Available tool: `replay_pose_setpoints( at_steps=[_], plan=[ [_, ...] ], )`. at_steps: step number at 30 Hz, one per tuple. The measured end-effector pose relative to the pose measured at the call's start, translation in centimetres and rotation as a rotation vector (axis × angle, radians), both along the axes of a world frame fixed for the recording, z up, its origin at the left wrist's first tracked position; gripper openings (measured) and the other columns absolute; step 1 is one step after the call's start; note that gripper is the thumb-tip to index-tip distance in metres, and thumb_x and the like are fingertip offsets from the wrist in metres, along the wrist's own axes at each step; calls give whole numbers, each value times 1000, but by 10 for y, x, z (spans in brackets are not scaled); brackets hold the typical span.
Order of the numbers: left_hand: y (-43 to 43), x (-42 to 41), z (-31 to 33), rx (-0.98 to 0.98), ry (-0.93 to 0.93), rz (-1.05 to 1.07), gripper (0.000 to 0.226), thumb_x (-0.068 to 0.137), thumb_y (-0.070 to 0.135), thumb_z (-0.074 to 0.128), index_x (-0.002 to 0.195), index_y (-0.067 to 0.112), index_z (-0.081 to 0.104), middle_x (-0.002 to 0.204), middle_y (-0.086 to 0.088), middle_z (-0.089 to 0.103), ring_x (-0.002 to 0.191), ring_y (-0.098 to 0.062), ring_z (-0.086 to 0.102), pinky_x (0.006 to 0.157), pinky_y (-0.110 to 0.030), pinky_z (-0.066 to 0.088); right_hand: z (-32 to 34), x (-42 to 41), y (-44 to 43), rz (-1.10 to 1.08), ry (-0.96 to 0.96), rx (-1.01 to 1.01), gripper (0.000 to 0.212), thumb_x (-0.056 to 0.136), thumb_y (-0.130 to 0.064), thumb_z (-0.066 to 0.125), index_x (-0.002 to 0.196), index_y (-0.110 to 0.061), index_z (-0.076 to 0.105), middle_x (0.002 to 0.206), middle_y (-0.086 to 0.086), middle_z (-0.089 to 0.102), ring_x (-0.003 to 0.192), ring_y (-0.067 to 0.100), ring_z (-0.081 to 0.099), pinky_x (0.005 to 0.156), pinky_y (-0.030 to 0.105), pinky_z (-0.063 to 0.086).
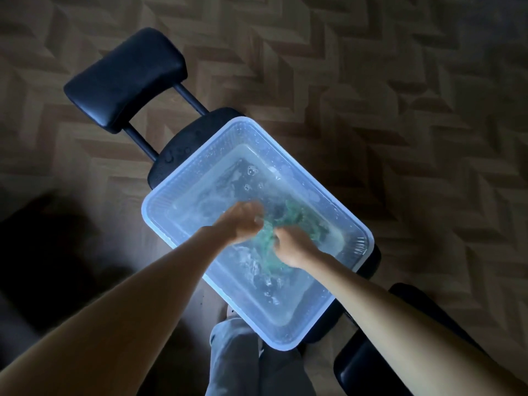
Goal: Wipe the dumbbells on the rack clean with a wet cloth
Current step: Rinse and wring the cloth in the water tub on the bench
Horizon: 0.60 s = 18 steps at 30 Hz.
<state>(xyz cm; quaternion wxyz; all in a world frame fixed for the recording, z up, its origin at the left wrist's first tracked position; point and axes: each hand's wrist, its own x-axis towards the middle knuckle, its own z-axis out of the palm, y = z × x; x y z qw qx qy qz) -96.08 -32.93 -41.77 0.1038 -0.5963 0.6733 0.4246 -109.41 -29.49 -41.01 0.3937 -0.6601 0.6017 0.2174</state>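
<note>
The green cloth (281,225) lies bunched in the water of a translucent plastic tub (160,208), which sits on a black padded bench (125,78) over a herringbone floor (400,81). Both bare forearms reach down and forward, converging over the tub. The left hand (243,221) curls knuckles-up, fingers closed on the cloth's near edge. The right hand (293,247) is fisted around another fold just beside it. Bubbles dot the water.
</note>
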Motion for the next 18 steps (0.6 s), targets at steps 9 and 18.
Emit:
replay_pose_setpoints(
  at_steps=[9,18],
  plan=[
    [17,1,14,51,-336,-8,36,92,1,40,127,4,48,132,-19,48,123,-35,48,97,-36,41,11,-8,-3,-79,119,-30,14,93,-10,50,100,-2,58,104,13,64,103,31,60,72,32,46],
    [21,8,100,-294,187,402,19,76,15,55,81,2,69,86,-14,67,85,-26,59,69,-20,38,80,-12,-11,-258,-382,-262,53,83,-7,66,132,-10,47,107,14,63,86,25,58,70,24,38]
  ],
)
